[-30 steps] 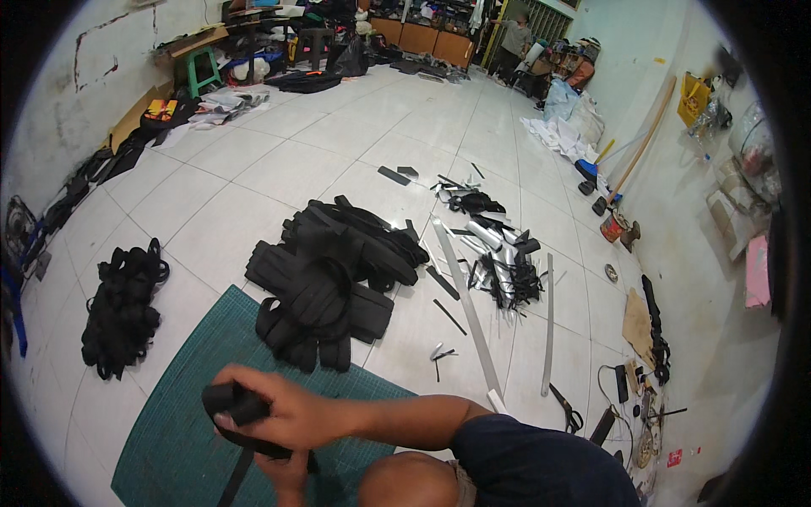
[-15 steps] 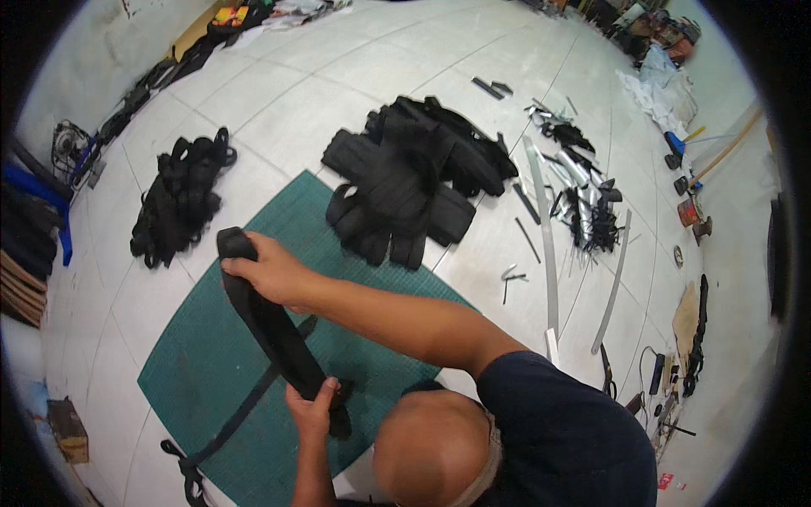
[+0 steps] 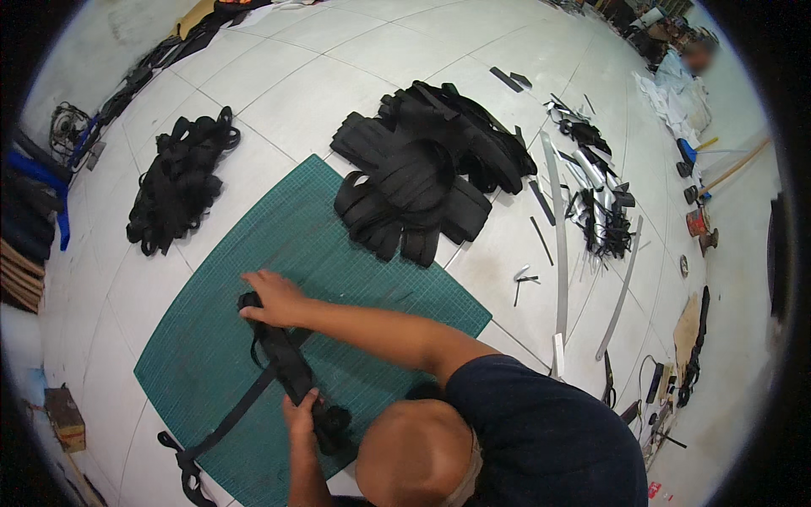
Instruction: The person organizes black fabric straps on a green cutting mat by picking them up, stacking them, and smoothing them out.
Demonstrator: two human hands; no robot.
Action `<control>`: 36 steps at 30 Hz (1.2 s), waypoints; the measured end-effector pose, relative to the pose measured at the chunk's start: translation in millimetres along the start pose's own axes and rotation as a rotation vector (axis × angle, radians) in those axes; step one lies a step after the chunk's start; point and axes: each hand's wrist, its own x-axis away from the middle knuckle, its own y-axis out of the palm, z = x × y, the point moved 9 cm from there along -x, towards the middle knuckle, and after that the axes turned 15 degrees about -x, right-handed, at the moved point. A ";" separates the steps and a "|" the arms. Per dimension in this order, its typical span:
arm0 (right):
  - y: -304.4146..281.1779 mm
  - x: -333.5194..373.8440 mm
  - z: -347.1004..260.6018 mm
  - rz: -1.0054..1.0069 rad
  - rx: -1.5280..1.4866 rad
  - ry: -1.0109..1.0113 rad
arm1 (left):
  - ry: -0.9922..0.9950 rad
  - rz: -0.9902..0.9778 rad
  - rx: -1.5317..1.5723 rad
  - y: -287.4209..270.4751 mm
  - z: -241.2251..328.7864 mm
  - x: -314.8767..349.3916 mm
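- Black bundle is stretching over the mat, crossing a strap
- Left hand is gripping its near end
- Right hand is touching its far end, whether gripping I cannot tell

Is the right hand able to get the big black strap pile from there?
Probably yes: just green mat seems to lie between the right hand and the big black strap pile, though the hand is on a black strap bundle and may have to let go first.
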 end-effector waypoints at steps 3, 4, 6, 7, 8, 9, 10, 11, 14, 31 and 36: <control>-73.2 30.6 16.3 0.118 -0.215 -0.038 | 0.013 -0.026 -0.042 1.2 -6.3 -12.8; -106.2 44.2 20.4 0.132 -0.257 0.066 | 0.018 -0.001 -0.071 -2.2 -8.6 -12.9; -188.4 75.7 30.3 0.313 0.054 0.024 | 0.025 0.010 -0.106 0.4 -9.3 -12.7; -224.5 92.1 30.4 0.390 0.101 0.064 | 0.042 0.023 -0.118 -0.9 -8.0 -11.5; -258.9 107.7 25.4 0.457 0.267 0.026 | 0.066 0.036 -0.126 -2.2 -4.0 -11.6; -288.1 121.8 20.0 0.521 0.430 -0.013 | 0.068 0.036 -0.127 -6.4 -4.8 -14.1; -317.0 134.3 24.8 0.561 0.515 0.093 | 0.078 0.044 -0.197 -11.4 -5.6 -17.6; -342.3 144.2 29.0 0.597 0.598 0.197 | 0.086 0.056 -0.264 -13.9 -4.8 -20.6; -385.3 158.6 41.1 0.551 0.868 0.376 | 0.037 0.031 -0.288 -11.9 2.2 -15.9; -500.1 62.2 43.2 0.494 0.663 0.163 | 0.058 0.107 -0.281 -16.3 -0.5 -15.8; -553.4 39.2 51.7 0.587 0.615 0.190 | 0.036 0.096 -0.243 -7.2 2.2 -11.9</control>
